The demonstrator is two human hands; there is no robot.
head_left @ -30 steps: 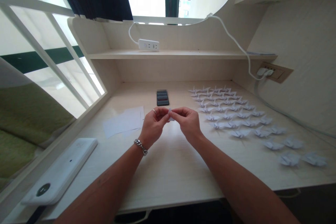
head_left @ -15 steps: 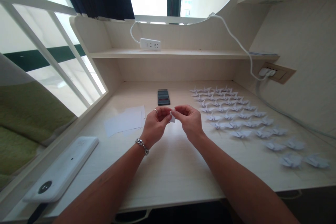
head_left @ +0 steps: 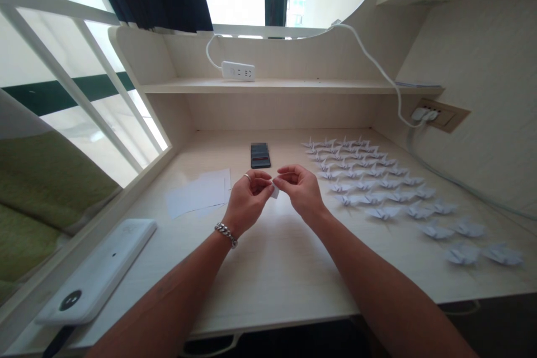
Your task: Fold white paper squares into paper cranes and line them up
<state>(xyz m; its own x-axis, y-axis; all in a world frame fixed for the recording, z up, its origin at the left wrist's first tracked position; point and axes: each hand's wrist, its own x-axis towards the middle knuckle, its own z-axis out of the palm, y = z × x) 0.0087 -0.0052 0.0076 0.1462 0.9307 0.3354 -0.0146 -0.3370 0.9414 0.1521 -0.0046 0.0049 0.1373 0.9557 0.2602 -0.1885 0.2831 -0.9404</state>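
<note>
Between my two hands, above the middle of the desk, is a small folded piece of white paper. My left hand, with a ring and a chain bracelet, pinches its left side between thumb and fingers. The thumb and index finger of my right hand close on its upper right edge. Most of the paper is hidden by my fingertips, so its folds cannot be made out. Just beyond my hands lies a dark phone. To the right, several white paper cranes stand in rows.
Flat white paper sheets lie left of my hands. A white rectangular device with a dark cable rests at the desk's left edge. A power strip sits on the shelf at the back. Its white cable runs toward a wall socket.
My right fingers have lifted and spread slightly, while the thumb stays by the paper. The left hand keeps its pinch. The whole view has shifted a little.
</note>
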